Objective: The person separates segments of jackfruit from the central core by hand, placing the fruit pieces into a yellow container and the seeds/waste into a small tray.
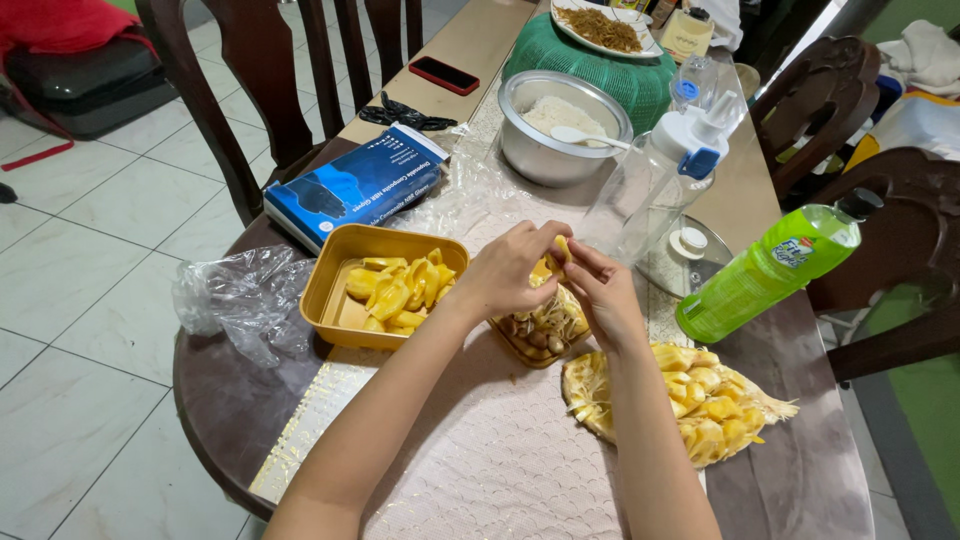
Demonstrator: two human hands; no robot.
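Note:
My left hand (510,268) and my right hand (598,290) meet above a small dish of seeds and fibres (540,335), both pinching one yellow jackfruit pod (560,247). Left of the hands, a yellow plastic container (340,270) holds several peeled yellow pods (400,290). A cut piece of jackfruit (690,400) lies on the table to the right of my right forearm, pods still in it.
A green bottle (765,275) lies right of the hands. A clear water bottle (665,175), a metal bowl of rice (560,125), a blue box (355,185), a crumpled plastic bag (240,295) and a phone (443,75) share the table. Dark wooden chairs (250,80) surround it.

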